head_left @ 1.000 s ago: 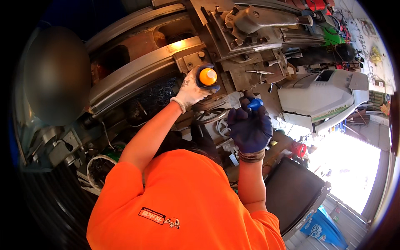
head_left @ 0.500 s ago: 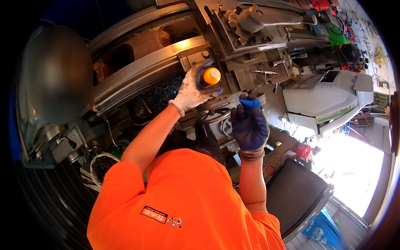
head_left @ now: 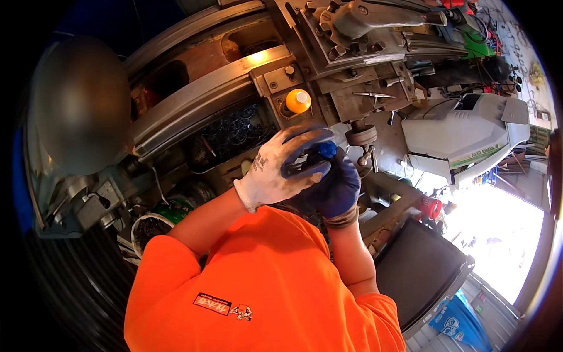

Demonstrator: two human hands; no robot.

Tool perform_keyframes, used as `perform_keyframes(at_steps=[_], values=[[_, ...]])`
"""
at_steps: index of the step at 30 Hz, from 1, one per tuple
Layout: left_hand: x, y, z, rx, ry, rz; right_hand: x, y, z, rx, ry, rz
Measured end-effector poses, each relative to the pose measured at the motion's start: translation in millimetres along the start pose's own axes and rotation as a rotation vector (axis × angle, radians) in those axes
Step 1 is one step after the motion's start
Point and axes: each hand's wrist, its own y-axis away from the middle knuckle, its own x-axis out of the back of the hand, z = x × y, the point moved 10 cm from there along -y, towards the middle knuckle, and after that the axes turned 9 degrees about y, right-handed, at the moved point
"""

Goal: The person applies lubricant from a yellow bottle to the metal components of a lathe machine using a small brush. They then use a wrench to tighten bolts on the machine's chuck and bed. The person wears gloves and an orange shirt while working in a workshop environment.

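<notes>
Both my hands wear work gloves, whitish at the back with dark blue palms, and meet in front of my chest. My right hand [head_left: 337, 186] is closed on a small blue piece [head_left: 327, 150], cap-like in shape; its lower part is hidden. From the left, my left hand [head_left: 288, 163] curves over it, with thumb and fingertips on either side of the piece. Most of the right fingers are covered by the left hand. Beyond the hands, an orange bottle [head_left: 297, 102] with a pale top stands upright on the metal carriage [head_left: 274, 82] of a lathe, touched by neither hand.
A lathe bed [head_left: 199, 97] runs along the far left, above a tray of metal shavings [head_left: 234, 132]. The tool post lever [head_left: 390, 22] juts out at the far right. Nearer are a grey machine housing [head_left: 457, 132], a dark flat panel [head_left: 413, 276] and a bucket [head_left: 149, 232].
My left hand has left the orange bottle and come down and right to the blue piece. My right hand has moved left and slightly nearer with that piece. The bottle stays standing.
</notes>
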Motion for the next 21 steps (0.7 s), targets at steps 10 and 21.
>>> perform_keyframes(at_steps=[10, 21], values=[[2, 11, -18, 0.092, 0.401, 0.058, 20, 15, -1, 0.099, 0.454, 0.362], [20, 26, -18, 0.036, 0.238, 0.013, -76, 27, -46, 0.485, 1.613, 0.232]])
